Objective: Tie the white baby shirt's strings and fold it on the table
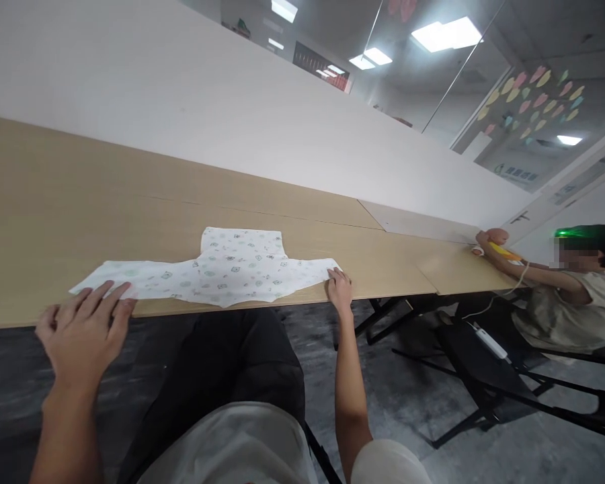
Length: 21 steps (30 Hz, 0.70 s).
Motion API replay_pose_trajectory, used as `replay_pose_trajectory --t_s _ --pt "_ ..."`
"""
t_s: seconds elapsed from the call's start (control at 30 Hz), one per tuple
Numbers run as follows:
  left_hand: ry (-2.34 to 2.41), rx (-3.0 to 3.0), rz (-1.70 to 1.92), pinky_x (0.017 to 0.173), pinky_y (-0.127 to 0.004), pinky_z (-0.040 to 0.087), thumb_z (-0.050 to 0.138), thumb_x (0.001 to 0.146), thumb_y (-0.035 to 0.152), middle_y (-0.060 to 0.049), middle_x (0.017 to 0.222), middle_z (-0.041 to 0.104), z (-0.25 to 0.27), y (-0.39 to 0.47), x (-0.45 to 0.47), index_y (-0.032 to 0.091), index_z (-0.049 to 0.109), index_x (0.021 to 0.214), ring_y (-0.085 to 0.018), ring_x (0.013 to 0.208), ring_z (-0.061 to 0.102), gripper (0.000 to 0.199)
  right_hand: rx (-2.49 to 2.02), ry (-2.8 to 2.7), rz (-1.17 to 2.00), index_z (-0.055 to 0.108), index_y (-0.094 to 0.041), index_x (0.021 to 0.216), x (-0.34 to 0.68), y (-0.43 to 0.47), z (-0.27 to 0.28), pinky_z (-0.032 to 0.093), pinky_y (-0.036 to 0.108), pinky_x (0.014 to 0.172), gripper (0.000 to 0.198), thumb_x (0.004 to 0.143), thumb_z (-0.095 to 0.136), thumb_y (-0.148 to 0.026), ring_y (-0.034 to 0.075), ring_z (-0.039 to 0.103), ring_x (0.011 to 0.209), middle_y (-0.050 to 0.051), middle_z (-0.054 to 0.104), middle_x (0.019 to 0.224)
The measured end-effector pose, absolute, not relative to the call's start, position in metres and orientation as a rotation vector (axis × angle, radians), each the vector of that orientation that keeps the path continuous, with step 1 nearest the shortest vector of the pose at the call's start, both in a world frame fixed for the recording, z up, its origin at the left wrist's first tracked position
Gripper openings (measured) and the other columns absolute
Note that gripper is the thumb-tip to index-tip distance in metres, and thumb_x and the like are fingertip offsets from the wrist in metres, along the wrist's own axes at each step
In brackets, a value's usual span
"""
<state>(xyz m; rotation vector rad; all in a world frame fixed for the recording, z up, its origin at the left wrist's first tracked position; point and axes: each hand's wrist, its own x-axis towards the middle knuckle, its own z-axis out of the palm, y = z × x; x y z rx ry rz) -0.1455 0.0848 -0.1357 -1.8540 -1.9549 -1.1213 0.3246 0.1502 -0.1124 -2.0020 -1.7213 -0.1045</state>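
A small white garment (222, 269) with a pale printed pattern lies flat on the wooden table (81, 202), its sleeves spread to both sides near the front edge. My left hand (83, 329) hovers with fingers apart at the tip of the left sleeve, fingertips at the cloth. My right hand (339, 289) rests with its fingers on the end of the right sleeve at the table's edge. Neither hand grips anything.
A white partition wall (232, 114) runs along the table's far side. At the right end another person (565, 296) sits, a hand on a yellow object (504, 251). Black chair frames (484, 376) and a white power strip (487, 341) stand on the floor.
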Motion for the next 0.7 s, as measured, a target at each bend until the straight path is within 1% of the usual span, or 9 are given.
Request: replay_pose_trajectory --t_s 0.1,0.2,0.27,0.37,0.47,0.57,0.63,0.7 --pt "-1.984 -1.887 -1.127 0.11 -0.055 0.016 0.034 0.089 0.036 0.004 0.15 0.036 -0.128 0.087 -0.148 0.053 0.022 0.144 -0.029 0.135 0.037 0.058 -1.953 -1.66 -0.061 0.069 -0.018 0.112 0.328 0.154 -0.111 0.037 0.036 0.1 0.04 0.091 0.034 -0.016 0.023 0.052 0.12 0.009 0.06 0.128" --pt "-1.932 -1.883 -1.187 0.11 -0.053 0.019 0.037 0.086 0.033 0.005 0.15 0.037 -0.135 0.089 -0.156 0.053 0.024 0.144 -0.028 0.135 0.037 0.063 -1.95 -1.547 -0.094 0.069 -0.012 0.107 0.33 0.161 -0.108 0.04 0.035 0.095 0.038 0.091 0.035 -0.02 0.025 0.059 0.107 0.015 0.066 0.114" --pt "-1.867 -1.845 -1.249 0.11 -0.053 0.02 0.041 0.082 0.029 0.003 0.144 0.046 -0.149 0.091 -0.163 0.051 0.029 0.143 -0.028 0.132 0.041 0.066 -2.004 -1.473 -0.117 0.069 -0.009 0.106 0.331 0.165 -0.105 0.042 0.036 0.091 0.035 0.088 0.04 -0.02 0.027 0.061 0.1 0.018 0.068 0.107" --pt "-1.786 -1.746 -1.361 0.108 -0.054 0.024 0.046 0.075 0.025 0.0 0.133 0.058 -0.173 0.094 -0.171 0.048 0.04 0.139 -0.03 0.124 0.05 0.068 -2.05 -1.42 -0.084 0.066 -0.006 0.11 0.33 0.173 -0.1 0.044 0.035 0.087 0.036 0.081 0.046 -0.013 0.028 0.062 0.098 0.02 0.068 0.104" --pt "-1.722 -1.659 -1.407 0.104 -0.056 0.027 0.046 0.071 0.025 -0.005 0.124 0.064 -0.191 0.103 -0.175 0.04 0.051 0.134 -0.032 0.118 0.055 0.064 -2.01 -1.366 -0.031 0.063 -0.007 0.115 0.324 0.183 -0.087 0.045 0.032 0.084 0.043 0.076 0.044 -0.005 0.025 0.062 0.097 0.018 0.067 0.105" --pt "-1.561 -1.483 -1.494 0.1 -0.056 0.032 0.044 0.073 0.03 -0.008 0.106 0.071 -0.201 0.118 -0.177 0.029 0.068 0.114 -0.032 0.105 0.063 0.048 -1.875 -1.302 -0.063 0.062 -0.011 0.114 0.303 0.193 -0.063 0.045 0.031 0.082 0.044 0.076 0.041 -0.004 0.022 0.062 0.093 0.015 0.066 0.105" --pt "-1.476 -1.397 -1.543 0.098 -0.054 0.035 0.043 0.075 0.032 -0.009 0.099 0.073 -0.205 0.125 -0.177 0.024 0.072 0.103 -0.031 0.1 0.065 0.041 -1.741 -1.308 -0.075 0.061 -0.013 0.113 0.278 0.197 -0.044 0.046 0.03 0.081 0.041 0.078 0.042 -0.005 0.02 0.061 0.088 0.012 0.065 0.102" --pt "-1.505 -1.408 -1.54 0.099 -0.052 0.035 0.044 0.075 0.034 -0.009 0.1 0.073 -0.206 0.126 -0.177 0.022 0.072 0.101 -0.03 0.101 0.065 0.04 -1.599 -1.38 -0.052 0.061 -0.013 0.113 0.245 0.199 -0.028 0.046 0.029 0.081 0.036 0.081 0.043 -0.008 0.018 0.06 0.085 0.01 0.063 0.1"
